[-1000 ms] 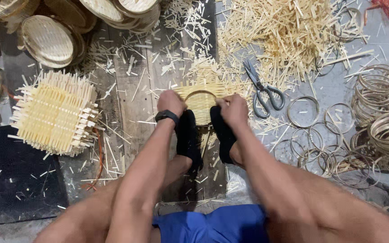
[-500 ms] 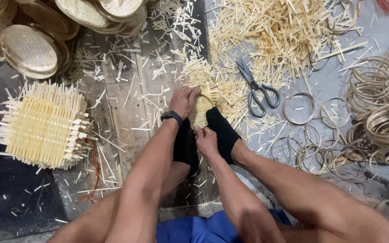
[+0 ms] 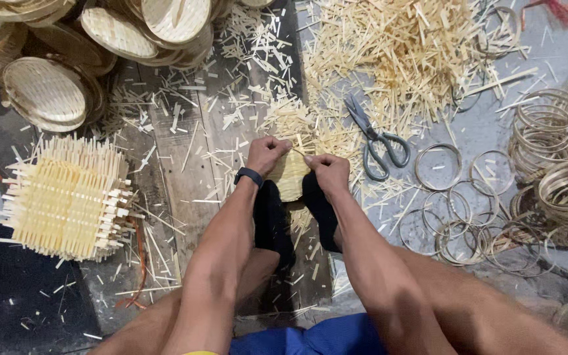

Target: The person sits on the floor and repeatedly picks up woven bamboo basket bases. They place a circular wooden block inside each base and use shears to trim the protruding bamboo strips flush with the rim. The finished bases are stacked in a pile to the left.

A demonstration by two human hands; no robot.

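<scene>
A small round woven bamboo piece (image 3: pixel 292 176) sits between my two feet in black socks (image 3: pixel 272 220). My left hand (image 3: pixel 266 154), with a black band on its wrist, pinches the piece's upper left edge. Close beside it my right hand (image 3: pixel 327 171) grips the upper right edge, and a thin bamboo strip runs between the two hands. Most of the woven piece is hidden behind my fingers and feet.
Grey-handled scissors (image 3: pixel 375 139) lie just right of my hands. A heap of cut bamboo slivers (image 3: pixel 396 46) spreads behind. Bamboo rings (image 3: pixel 550 164) are scattered at right. A stack of square woven mats (image 3: pixel 67 200) lies left, with finished oval baskets (image 3: pixel 47 92) at top left.
My right hand came forward from near my foot up to the woven piece, meeting the left hand at its top edge. The view shifted slightly.
</scene>
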